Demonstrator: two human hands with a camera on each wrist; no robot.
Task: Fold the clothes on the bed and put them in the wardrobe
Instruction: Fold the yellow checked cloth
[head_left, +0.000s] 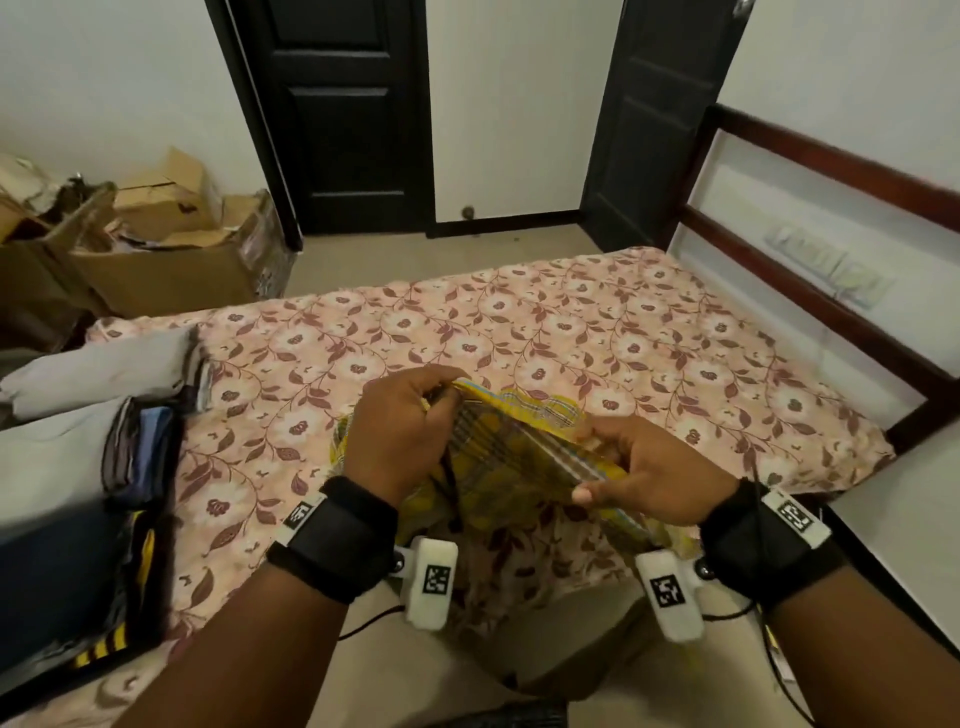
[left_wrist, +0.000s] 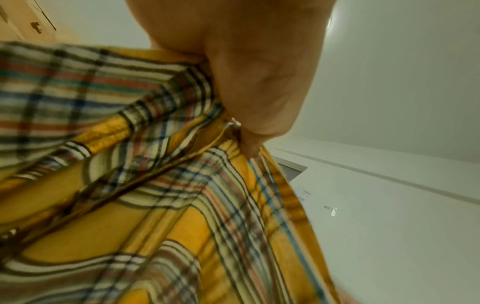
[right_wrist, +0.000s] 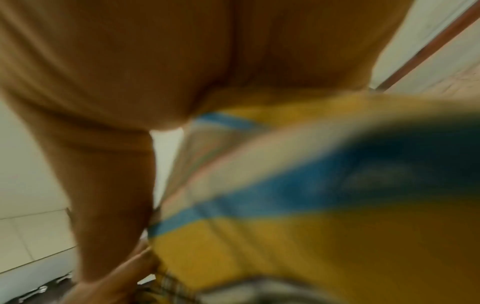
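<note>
A yellow plaid garment (head_left: 514, 457) is held up over the near edge of the bed (head_left: 571, 338), which has a pink floral sheet. My left hand (head_left: 410, 421) pinches its upper left edge, fingers curled over the fabric. My right hand (head_left: 639, 467) grips the garment's right side, thumb on top. In the left wrist view the plaid garment (left_wrist: 155, 185) fills the frame under my left hand (left_wrist: 249, 92). The right wrist view is blurred; the yellow and blue garment (right_wrist: 311, 226) lies against my right hand (right_wrist: 130, 102).
Stacks of folded clothes (head_left: 93, 467) in grey, blue and black sit on the bed's left side. Cardboard boxes (head_left: 156, 244) stand on the floor at far left. Two dark doors (head_left: 343, 114) are beyond the bed. The wooden headboard (head_left: 831, 249) runs along the right.
</note>
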